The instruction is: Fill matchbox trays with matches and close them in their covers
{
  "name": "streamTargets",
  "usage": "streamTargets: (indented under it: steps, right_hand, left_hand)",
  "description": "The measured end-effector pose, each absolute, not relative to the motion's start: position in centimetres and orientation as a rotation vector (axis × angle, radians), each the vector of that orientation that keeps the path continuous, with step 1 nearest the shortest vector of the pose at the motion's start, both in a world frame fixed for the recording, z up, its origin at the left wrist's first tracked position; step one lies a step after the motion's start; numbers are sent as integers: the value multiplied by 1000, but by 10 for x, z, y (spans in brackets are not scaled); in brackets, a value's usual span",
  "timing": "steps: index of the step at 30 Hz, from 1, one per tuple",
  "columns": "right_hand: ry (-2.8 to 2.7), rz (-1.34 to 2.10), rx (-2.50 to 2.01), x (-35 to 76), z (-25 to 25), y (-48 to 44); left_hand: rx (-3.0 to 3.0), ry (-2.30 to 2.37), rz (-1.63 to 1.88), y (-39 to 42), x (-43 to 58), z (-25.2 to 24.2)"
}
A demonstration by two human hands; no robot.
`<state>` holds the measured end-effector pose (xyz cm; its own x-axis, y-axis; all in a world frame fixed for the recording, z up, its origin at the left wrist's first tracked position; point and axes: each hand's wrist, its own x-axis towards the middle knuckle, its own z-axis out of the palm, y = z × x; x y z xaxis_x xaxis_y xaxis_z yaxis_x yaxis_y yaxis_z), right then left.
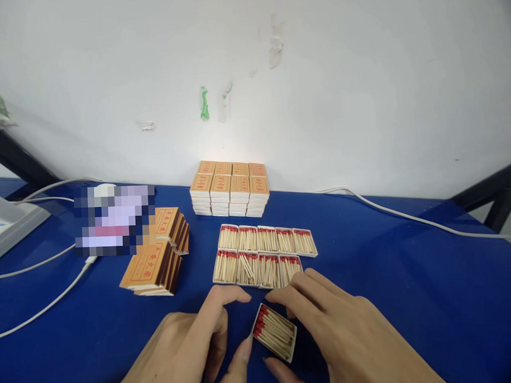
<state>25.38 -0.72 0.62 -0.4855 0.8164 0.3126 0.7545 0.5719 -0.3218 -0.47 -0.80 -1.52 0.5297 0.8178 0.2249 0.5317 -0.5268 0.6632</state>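
Note:
A matchbox tray point(275, 333) full of red-headed matches lies at an angle on the blue table, between my hands. My left hand point(194, 344) is at its left, fingers apart; the thumb tip meets or nearly meets the tray's left corner. Around the tray's right side curves my right hand point(339, 328), index finger above the tray and thumb below it, spread apart. Just beyond my fingers, two rows of open matchbox trays point(247, 268), filled with matches, sit side by side. My right knuckles partly cover the near row's right end.
Orange-topped matchboxes point(230, 184) stand stacked against the white wall point(361, 98). More matchboxes point(151, 262) are piled at the left, beside a pixelated object point(118, 218). White cables point(46, 316) cross the blue table point(392, 254) on both sides. Dark metal struts point(499, 197) flank it.

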Motion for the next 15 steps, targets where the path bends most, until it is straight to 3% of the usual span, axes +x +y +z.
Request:
streamTargets:
  steps: [4,11,15]
  right_hand:
    - [-2406,157,-1204,254,8,-6]
    - [-2436,496,-1238,258,14,-6]
    - [-2383,524,-1282,260,15,-6]
  left_hand:
    - [2246,1110,714,-9,-6,-15]
    - [2233,1091,724,-6,-5,-15]
    - [2280,1074,727,-6,-4,-9]
